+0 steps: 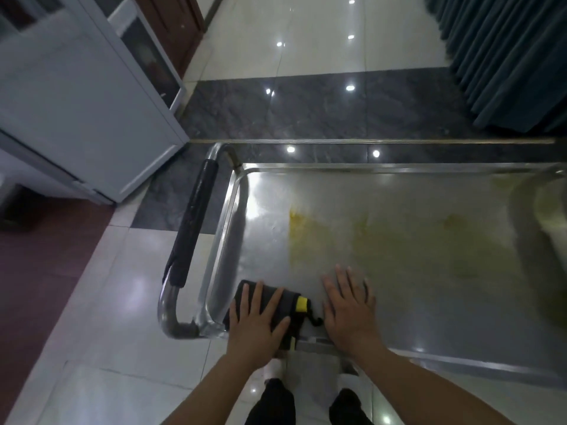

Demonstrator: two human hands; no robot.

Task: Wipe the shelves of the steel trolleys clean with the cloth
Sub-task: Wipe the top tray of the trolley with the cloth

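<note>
A steel trolley's top shelf fills the lower right, with yellowish smears across its middle. A folded dark cloth with a yellow tag lies in the shelf's near-left corner. My left hand presses flat on the cloth with fingers spread. My right hand rests flat on the bare steel just right of the cloth, fingers straight.
The trolley's handle, wrapped in black, curves off its left end. A pale blue cabinet stands at the upper left and dark green curtains hang at the upper right. A blurred round vessel sits at the shelf's right edge. Glossy tiled floor surrounds the trolley.
</note>
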